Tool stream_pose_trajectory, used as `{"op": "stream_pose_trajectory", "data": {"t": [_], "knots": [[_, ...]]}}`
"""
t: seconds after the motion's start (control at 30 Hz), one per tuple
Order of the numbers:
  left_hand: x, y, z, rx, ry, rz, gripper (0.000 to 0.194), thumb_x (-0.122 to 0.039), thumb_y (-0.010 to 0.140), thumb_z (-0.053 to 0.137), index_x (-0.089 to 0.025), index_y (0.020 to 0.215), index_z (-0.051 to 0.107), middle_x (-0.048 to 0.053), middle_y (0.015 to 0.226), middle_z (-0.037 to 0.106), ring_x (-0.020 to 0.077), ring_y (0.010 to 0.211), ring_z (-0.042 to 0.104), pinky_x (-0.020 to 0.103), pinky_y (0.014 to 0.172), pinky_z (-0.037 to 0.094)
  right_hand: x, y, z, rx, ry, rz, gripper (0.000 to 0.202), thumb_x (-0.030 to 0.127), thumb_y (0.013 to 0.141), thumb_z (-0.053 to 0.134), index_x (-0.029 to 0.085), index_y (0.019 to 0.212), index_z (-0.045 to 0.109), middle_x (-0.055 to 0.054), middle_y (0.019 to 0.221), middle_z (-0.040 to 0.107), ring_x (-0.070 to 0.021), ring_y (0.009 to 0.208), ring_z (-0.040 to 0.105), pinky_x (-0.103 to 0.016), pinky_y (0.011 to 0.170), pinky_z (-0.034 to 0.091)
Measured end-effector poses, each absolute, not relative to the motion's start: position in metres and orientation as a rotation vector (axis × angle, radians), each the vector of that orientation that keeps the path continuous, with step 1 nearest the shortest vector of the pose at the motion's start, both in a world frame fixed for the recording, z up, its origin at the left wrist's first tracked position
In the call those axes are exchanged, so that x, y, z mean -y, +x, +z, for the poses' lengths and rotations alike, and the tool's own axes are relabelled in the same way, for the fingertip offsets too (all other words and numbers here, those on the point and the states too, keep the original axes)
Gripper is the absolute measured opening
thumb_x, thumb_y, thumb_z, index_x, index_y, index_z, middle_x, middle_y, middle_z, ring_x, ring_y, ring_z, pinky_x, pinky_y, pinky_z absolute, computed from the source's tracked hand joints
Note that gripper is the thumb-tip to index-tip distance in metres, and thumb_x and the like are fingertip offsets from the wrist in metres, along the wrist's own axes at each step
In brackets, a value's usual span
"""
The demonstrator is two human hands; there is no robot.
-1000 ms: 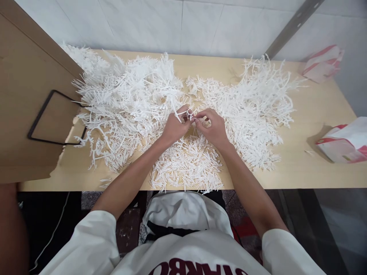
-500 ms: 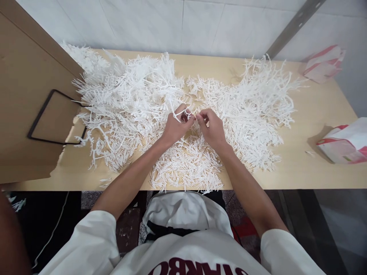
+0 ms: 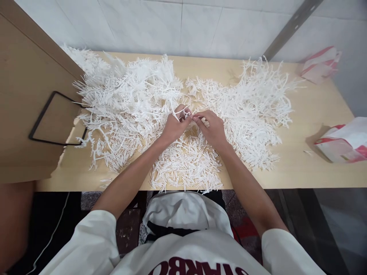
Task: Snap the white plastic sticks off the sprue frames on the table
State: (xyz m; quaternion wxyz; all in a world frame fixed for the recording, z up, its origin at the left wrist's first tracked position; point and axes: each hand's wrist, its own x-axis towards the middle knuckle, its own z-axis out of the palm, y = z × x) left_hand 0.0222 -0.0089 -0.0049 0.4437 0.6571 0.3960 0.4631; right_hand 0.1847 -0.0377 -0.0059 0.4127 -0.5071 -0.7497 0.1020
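Observation:
Over the middle of the table, my left hand (image 3: 175, 126) is closed around a white branched plastic piece (image 3: 176, 115), whose thin arms stick out past the fingers. My right hand (image 3: 212, 129) pinches at the end of the same piece, its fingertips meeting those of the left hand. The pinched tip is mostly hidden. Below the hands lies a spread of small white sticks (image 3: 186, 168). Larger branched white pieces are heaped to the left (image 3: 132, 88). On the right is another white heap (image 3: 258, 99), with curled branches towards its back.
A cardboard box (image 3: 31, 107) with a black wire-like loop (image 3: 43, 110) stands at the left. Two red-and-white paper packets (image 3: 344, 143) are at the right. Behind the table (image 3: 292, 168) is a tiled wall with a metal post (image 3: 292, 28). Part of a person's limb (image 3: 17, 217) shows at lower left.
My right fingertips have shifted slightly left, closer to the left hand's fingers. The left hand keeps its hold. At the lower left, the other person's limb shows more.

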Motion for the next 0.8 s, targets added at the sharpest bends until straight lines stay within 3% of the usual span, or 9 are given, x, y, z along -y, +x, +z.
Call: {"op": "stream_pose_trajectory", "data": {"t": [0.17, 0.3, 0.43, 0.6, 0.7, 0.8], "knots": [[0.019, 0.024, 0.002, -1.025, 1.692, 1.161, 0.014, -0.024, 0.080, 0.061, -0.020, 0.073, 0.049, -0.003, 0.067, 0.052, 0.0085, 0.060, 0.045, 0.025, 0.056, 0.035, 0.038, 0.181, -0.008, 1.891, -1.337, -0.007, 0.024, 0.036, 0.092, 0.048, 0.024, 0.072, 0.055, -0.003, 0.074, 0.060, -0.0188, 0.076, 0.055, -0.037, 0.073, 0.046], [0.023, 0.023, 0.004, -1.106, 1.735, 1.194, 0.016, -0.020, 0.078, 0.060, -0.021, 0.070, 0.047, -0.004, 0.061, 0.046, 0.0077, 0.055, 0.038, 0.025, 0.053, 0.033, 0.039, 0.178, -0.011, 1.888, -1.377, -0.098, 0.025, 0.029, 0.092, 0.046, 0.024, 0.068, 0.051, -0.003, 0.070, 0.055, -0.0199, 0.076, 0.053, -0.039, 0.073, 0.045], [0.017, 0.020, 0.003, -1.123, 1.652, 1.267, 0.019, -0.026, 0.079, 0.064, -0.021, 0.072, 0.047, -0.004, 0.062, 0.049, 0.0078, 0.056, 0.040, 0.025, 0.055, 0.034, 0.044, 0.179, -0.007, 1.688, -1.389, -0.030, 0.023, 0.032, 0.093, 0.046, 0.024, 0.075, 0.056, -0.003, 0.075, 0.056, -0.0187, 0.077, 0.055, -0.038, 0.074, 0.048], [0.009, 0.021, 0.001, -1.005, 1.569, 1.206, 0.023, -0.038, 0.081, 0.064, -0.021, 0.080, 0.048, -0.002, 0.077, 0.060, 0.0092, 0.067, 0.052, 0.026, 0.064, 0.041, 0.040, 0.186, -0.004, 1.539, -1.373, 0.211, 0.025, 0.043, 0.093, 0.048, 0.029, 0.108, 0.062, -0.003, 0.100, 0.064, -0.0142, 0.078, 0.061, -0.031, 0.067, 0.050], [0.007, 0.021, -0.004, -0.955, 1.563, 1.193, 0.027, -0.044, 0.082, 0.064, -0.022, 0.083, 0.049, -0.002, 0.078, 0.058, 0.0102, 0.071, 0.054, 0.026, 0.066, 0.042, 0.035, 0.187, -0.007, 1.585, -1.331, 0.374, 0.030, 0.048, 0.092, 0.047, 0.029, 0.104, 0.066, -0.003, 0.106, 0.069, -0.0151, 0.088, 0.064, -0.031, 0.070, 0.052], [0.005, 0.020, -0.007, -0.942, 1.565, 1.191, 0.031, -0.051, 0.082, 0.062, -0.023, 0.086, 0.050, -0.002, 0.075, 0.055, 0.0103, 0.065, 0.051, 0.027, 0.062, 0.040, 0.033, 0.186, -0.009, 1.688, -1.296, 0.481, 0.032, 0.052, 0.089, 0.052, 0.028, 0.099, 0.070, -0.002, 0.097, 0.072, -0.0146, 0.085, 0.065, -0.031, 0.070, 0.053]]}}
